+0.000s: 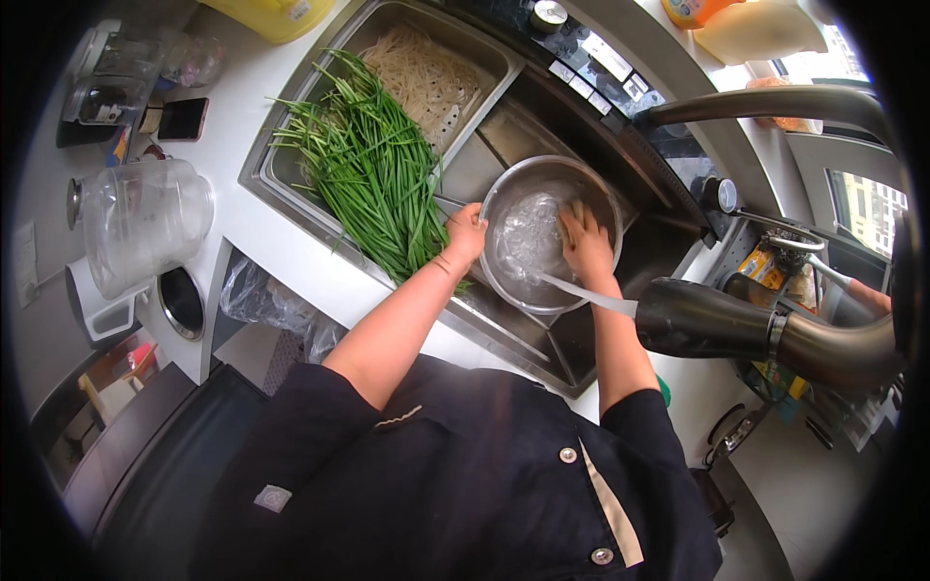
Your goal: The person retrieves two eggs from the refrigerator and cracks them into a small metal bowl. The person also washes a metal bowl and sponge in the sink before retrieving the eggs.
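My left hand [468, 231] grips the near left rim of a round stainless-steel bowl [494, 276] in the sink [647, 247]. Inside the bowl, against its right side, is my right hand [587, 243], fingers pointing down and slightly apart; whether something lies under them is hidden. A stream of water runs from the dark pull-down faucet head [690, 317] into the bowl, where the water [536, 225] bubbles and swirls. Long green garlic chives [385, 167] lie in a heap left of the bowl, their leaf ends close to my left forearm.
A perforated steel tray [501, 94] holds pale thin strands [418, 62] beyond the chives. The faucet's curved neck [763, 105] arches on the right. A large clear jar [149, 225], a phone [183, 119] and a white pitcher [102, 309] stand or lie on the left counter.
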`<state>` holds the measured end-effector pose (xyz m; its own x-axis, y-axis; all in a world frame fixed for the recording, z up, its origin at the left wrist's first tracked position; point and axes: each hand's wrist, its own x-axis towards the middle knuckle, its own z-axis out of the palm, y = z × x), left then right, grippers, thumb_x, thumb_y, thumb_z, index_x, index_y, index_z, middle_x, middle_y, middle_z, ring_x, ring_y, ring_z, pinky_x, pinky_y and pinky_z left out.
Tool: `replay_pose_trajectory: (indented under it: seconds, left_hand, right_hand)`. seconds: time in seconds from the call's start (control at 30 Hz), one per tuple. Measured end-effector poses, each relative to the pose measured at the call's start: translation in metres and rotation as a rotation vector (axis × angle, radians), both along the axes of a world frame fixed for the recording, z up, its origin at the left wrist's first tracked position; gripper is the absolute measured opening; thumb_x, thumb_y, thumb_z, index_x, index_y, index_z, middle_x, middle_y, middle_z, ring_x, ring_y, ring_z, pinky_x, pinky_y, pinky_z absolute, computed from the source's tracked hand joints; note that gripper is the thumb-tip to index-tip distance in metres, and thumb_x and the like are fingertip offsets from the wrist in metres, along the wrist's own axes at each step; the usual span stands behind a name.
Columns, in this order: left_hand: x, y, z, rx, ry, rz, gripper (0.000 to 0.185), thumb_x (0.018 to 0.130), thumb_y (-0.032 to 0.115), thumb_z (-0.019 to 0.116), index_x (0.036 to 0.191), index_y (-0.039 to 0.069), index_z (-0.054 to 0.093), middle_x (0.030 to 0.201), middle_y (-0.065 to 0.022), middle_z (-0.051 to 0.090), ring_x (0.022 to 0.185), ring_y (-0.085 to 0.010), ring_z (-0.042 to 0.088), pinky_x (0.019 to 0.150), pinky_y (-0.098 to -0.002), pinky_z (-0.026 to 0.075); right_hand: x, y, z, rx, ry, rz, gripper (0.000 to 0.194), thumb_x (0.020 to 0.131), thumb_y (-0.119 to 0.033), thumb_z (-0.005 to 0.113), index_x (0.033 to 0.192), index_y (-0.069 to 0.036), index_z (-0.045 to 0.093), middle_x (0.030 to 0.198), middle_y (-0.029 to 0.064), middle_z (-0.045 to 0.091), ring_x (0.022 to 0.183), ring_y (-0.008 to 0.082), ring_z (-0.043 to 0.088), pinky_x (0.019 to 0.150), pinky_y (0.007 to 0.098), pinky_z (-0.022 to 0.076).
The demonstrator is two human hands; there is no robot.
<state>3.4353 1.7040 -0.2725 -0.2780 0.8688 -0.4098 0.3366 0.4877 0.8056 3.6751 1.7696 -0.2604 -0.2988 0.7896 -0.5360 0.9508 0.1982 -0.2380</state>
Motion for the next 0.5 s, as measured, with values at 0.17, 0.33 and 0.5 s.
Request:
replay_pose_trajectory:
  seconds: [0.17, 0.33, 0.5]
  left_hand:
    - [0.011, 0.004, 0.016, -0.039, -0.057, -0.006, 0.017, 0.087, 0.010, 0.057, 0.098, -0.001, 0.064, 0.080, -0.0056, 0.067, 0.068, -0.0121, 0.058, 0.068, -0.0272, 0.047]
    - [0.007, -0.009, 0.012, -0.224, -0.359, 0.161, 0.046, 0.095, 0.039, 0.045, 0.104, -0.003, 0.062, 0.091, -0.0126, 0.066, 0.082, -0.0205, 0.061, 0.078, -0.0330, 0.046]
    - [0.005, -0.005, 0.044, -0.374, -0.415, 0.100, 0.076, 0.092, 0.061, 0.027, 0.114, -0.007, 0.056, 0.115, -0.0216, 0.058, 0.109, -0.0312, 0.054, 0.091, -0.0382, 0.041]
  right_hand:
    - [-0.004, -0.084, -0.013, -0.172, 0.359, -0.314, 0.055, 0.074, -0.022, 0.064, 0.126, -0.009, 0.051, 0.127, 0.0195, 0.050, 0.106, 0.0332, 0.056, 0.093, 0.0367, 0.0441]
    - [-0.081, -0.070, 0.010, -0.299, 0.939, -0.621, 0.057, 0.081, -0.017, 0.059, 0.134, -0.012, 0.038, 0.119, 0.0120, 0.053, 0.101, 0.0256, 0.057, 0.086, 0.0382, 0.0472]
    - [-0.101, -0.012, 0.037, -0.408, 1.274, -1.330, 0.056, 0.087, -0.020, 0.060, 0.134, -0.018, 0.029, 0.119, 0.0126, 0.051, 0.097, 0.0250, 0.059, 0.070, 0.0432, 0.0524]
